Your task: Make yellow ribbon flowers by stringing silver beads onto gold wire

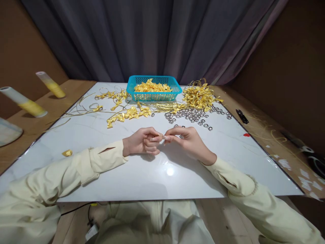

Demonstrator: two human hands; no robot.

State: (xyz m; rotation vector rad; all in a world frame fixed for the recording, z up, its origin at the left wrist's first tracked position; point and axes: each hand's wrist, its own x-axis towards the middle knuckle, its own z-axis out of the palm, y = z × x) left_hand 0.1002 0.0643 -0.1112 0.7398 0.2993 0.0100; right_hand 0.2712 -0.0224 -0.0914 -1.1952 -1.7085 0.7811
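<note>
My left hand (144, 141) is closed at the middle of the white tabletop (114, 183), its thumb and forefinger pinched together. The fingertips of my right hand (186, 140) meet them from the right, also in a pinch. Whatever sits between the fingertips is too small to make out. Beyond my hands lie a row of yellow ribbon bows (129, 114) and a scatter of silver bells or beads (194, 115). A teal basket (152, 97) behind them holds many more yellow bows.
A heap of yellow bows with gold wires (199, 96) stands right of the basket. One yellow piece (67, 153) lies near my left sleeve. Yellow-wound rolls (33, 107) stand at the left; a black clip (242, 116), a red piece (246, 135) and paper scraps (284, 164) lie right.
</note>
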